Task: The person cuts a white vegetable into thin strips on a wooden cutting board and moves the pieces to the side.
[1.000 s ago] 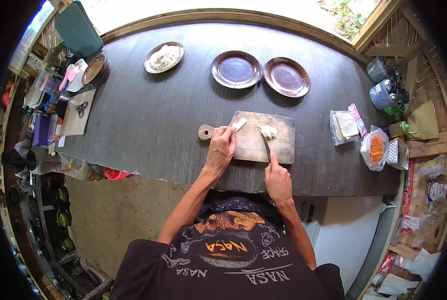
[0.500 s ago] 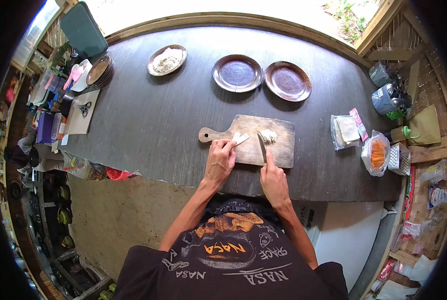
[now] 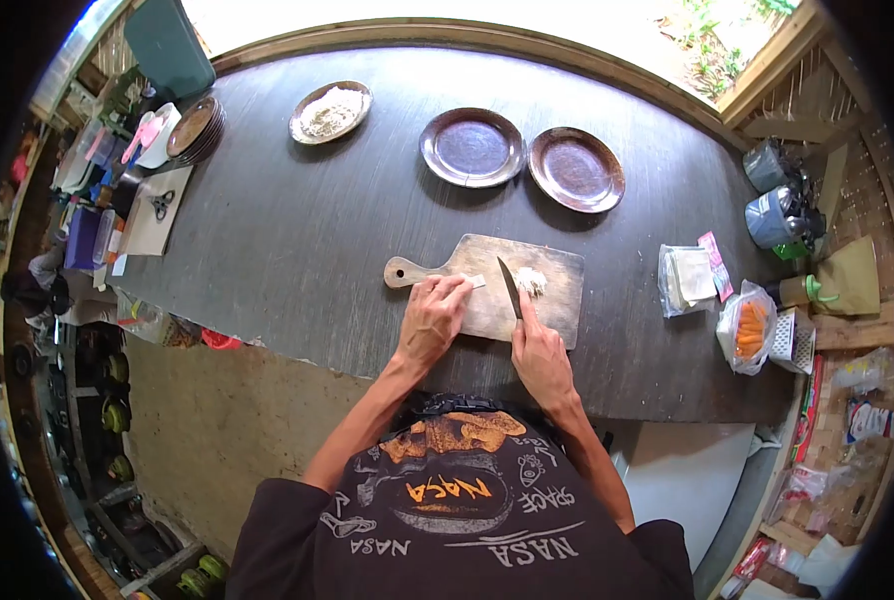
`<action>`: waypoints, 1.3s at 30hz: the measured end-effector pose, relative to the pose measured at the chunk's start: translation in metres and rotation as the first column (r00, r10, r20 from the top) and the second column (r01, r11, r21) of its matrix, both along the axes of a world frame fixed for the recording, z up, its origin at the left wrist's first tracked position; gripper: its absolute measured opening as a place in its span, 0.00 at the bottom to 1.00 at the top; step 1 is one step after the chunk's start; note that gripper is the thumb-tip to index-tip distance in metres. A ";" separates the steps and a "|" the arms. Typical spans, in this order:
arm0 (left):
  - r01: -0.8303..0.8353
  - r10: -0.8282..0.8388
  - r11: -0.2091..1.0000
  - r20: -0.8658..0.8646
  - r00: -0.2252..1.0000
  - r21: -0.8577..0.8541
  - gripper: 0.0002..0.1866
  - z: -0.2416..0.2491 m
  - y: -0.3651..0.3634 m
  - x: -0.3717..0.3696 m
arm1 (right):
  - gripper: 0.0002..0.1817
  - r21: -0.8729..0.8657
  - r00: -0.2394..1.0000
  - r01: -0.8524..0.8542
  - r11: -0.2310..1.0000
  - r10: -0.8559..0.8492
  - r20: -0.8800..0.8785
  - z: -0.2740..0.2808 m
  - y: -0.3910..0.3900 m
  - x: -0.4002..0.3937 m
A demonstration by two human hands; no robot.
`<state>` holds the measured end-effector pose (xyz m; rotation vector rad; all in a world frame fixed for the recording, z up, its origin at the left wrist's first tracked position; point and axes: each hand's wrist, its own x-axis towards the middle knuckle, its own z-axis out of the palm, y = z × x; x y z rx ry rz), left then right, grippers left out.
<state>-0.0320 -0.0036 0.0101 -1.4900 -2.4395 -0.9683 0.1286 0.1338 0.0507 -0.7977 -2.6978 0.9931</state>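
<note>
My left hand (image 3: pixel 433 318) presses its closed fingers onto a pale white strip (image 3: pixel 478 281) on the wooden cutting board (image 3: pixel 557 312). Only the strip's end shows past the fingertips; what it is cannot be told. My right hand (image 3: pixel 543 358) grips a knife (image 3: pixel 509 284), its handle hidden in the palm and its index finger stretched along the back of the blade. The dark blade points away from me, tilted left, apart from the strip. Just right of it lies a small heap of finely cut white bits (image 3: pixel 532 283).
Beyond the board stand two brown plates (image 3: pixel 472 148) (image 3: pixel 577 170) and a plate of white, chopped-looking food (image 3: pixel 331 113). Square wrappers in plastic (image 3: pixel 688 277) and a bag of orange carrot-like pieces (image 3: pixel 748 328) lie right. Scissors (image 3: pixel 162 205) and stacked plates (image 3: pixel 199 128) are left.
The two strips that stuck out from my left fingers now show only as one short end. The knife's tip has swung left, away from the heap. The view has shifted slightly.
</note>
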 end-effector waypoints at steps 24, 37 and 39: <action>0.003 -0.023 0.999 0.436 0.900 0.046 0.12 0.020 0.017 -0.003 | 0.29 -0.079 0.996 -0.075 0.994 0.078 0.037 0.008 0.010 0.008; 0.092 -0.121 0.989 0.257 0.959 0.119 0.16 0.003 0.003 0.000 | 0.29 -0.107 0.994 -0.102 0.989 0.104 0.016 0.003 0.012 0.008; 0.070 -0.094 0.987 0.164 0.982 0.144 0.18 0.003 0.003 -0.011 | 0.29 -0.094 0.994 -0.106 0.990 0.108 0.017 0.004 0.012 0.009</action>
